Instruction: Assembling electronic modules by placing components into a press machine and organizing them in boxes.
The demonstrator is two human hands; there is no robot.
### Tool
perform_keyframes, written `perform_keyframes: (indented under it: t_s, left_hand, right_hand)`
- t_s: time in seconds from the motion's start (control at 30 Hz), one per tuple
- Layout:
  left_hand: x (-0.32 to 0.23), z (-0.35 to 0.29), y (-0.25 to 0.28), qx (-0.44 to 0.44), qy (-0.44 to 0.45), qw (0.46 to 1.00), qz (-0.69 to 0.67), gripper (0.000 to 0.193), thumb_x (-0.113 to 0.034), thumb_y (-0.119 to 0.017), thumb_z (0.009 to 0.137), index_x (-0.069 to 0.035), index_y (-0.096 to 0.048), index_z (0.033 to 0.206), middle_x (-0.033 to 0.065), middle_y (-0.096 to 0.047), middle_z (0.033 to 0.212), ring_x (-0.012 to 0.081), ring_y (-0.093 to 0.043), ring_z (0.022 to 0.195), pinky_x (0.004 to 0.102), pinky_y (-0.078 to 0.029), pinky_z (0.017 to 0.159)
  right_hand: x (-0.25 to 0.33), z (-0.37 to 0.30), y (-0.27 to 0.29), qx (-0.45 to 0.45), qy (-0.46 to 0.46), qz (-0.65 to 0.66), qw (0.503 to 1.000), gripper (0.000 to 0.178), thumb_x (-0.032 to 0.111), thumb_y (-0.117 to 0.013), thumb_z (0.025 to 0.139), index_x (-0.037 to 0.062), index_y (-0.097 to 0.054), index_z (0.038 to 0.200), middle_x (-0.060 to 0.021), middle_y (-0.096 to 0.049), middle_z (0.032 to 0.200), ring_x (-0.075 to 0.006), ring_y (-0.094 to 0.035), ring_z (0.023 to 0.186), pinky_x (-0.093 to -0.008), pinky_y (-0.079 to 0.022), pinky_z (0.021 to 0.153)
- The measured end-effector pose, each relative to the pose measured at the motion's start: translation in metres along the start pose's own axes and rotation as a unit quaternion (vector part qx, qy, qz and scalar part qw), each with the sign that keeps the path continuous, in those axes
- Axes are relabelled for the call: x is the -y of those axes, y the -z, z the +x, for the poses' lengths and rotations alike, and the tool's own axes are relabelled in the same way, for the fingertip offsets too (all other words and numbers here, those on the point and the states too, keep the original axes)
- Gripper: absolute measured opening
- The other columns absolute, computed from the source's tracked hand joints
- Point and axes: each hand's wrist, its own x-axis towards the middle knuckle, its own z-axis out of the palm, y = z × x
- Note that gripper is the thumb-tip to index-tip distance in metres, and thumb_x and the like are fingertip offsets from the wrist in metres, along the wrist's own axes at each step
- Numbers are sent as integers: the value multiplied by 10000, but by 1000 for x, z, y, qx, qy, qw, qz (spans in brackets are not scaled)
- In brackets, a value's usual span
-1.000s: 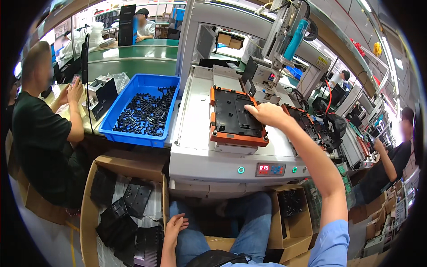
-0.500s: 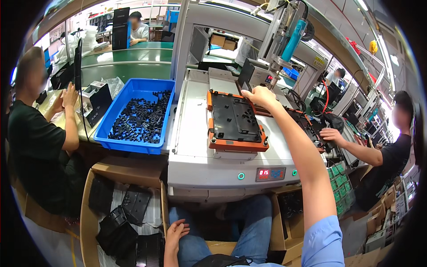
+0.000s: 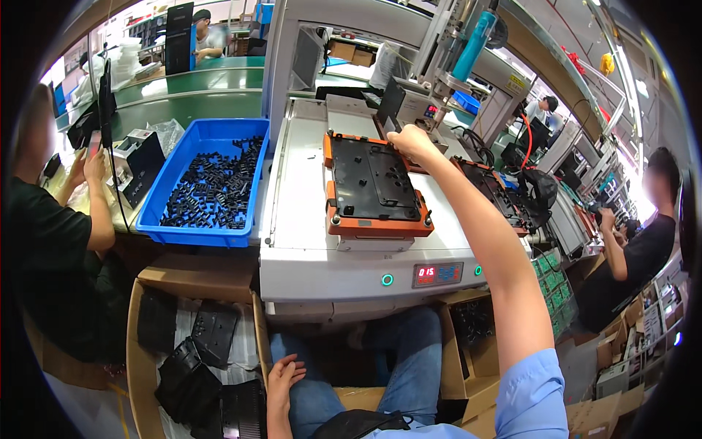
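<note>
My right hand (image 3: 414, 143) reaches out to the far right corner of an orange fixture (image 3: 380, 226). Its fingers are curled in a pinch, and they hide whatever may be between them. A flat black plastic panel (image 3: 365, 175) with small raised parts lies in that fixture, on the white bed of a machine (image 3: 296, 175). Down by my left thigh, my left hand (image 3: 286, 374) hangs beside the rim of a cardboard box, its fingers loosely apart and holding nothing.
Small black clips fill a blue tray (image 3: 197, 240) left of the machine. Below it, a cardboard box (image 3: 135, 351) holds black panels (image 3: 214, 333). A second fixture (image 3: 488, 186) is right of my forearm. A teal cylinder (image 3: 474, 45) hangs above. Co-workers sit on both sides.
The whole view has shifted slightly, so the bench sits further left. My right hand stays at the fixture's far right corner. The right co-worker's hand has left the second fixture and is raised.
</note>
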Motion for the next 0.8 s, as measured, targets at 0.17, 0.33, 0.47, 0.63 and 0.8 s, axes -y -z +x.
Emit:
perform_keyframes:
  t_s: [0.17, 0.33, 0.47, 0.63, 0.8]
  left_hand:
    - [1, -2, 1, -3, 3, 1000, -1, 323, -184, -538, 936, 2, -517, 1200, 140, -611, 1033, 213, -627, 912, 321, -525, 809]
    - [5, 1, 4, 4, -4, 1000, -2, 329, -191, -543, 935, -1, -514, 1203, 145, -611, 1037, 223, -630, 907, 339, -530, 810]
    - [10, 4, 9, 5, -15, 1000, 5, 324, -185, -539, 936, -4, -512, 1204, 149, -611, 1042, 232, -633, 899, 348, -532, 807]
    - [9, 2, 9, 9, 3, 1000, 3, 311, -165, -527, 942, 1, -518, 1205, 146, -615, 1056, 214, -633, 909, 309, -526, 789]
    - [10, 1, 5, -1, 10, 1000, 9, 311, -167, -524, 944, 4, -516, 1204, 150, -612, 1057, 224, -634, 915, 323, -529, 799]
  right_hand:
    - [0, -20, 5, 65, -48, 155, 985, 400, 361, -635, 800, -34, -632, 740, -91, -608, 672, -197, -544, 565, -317, -458, 548]
    - [-2, -20, 0, 15, -3, 138, 990, 276, 262, -607, 757, -6, -624, 690, -68, -595, 647, -159, -546, 538, -299, -442, 461]
    - [-1, -16, -8, -26, -2, 111, 994, 277, 247, -607, 761, -26, -641, 724, -93, -635, 685, -197, -594, 577, -334, -486, 510]
    - [3, -17, -8, -18, -27, 130, 991, 271, 231, -611, 750, -37, -652, 733, -97, -653, 705, -197, -617, 607, -345, -520, 567]
    - [12, -25, -3, -3, -67, 148, 987, 192, 151, -570, 746, 28, -707, 690, -88, -700, 759, -205, -671, 817, -345, -518, 754]
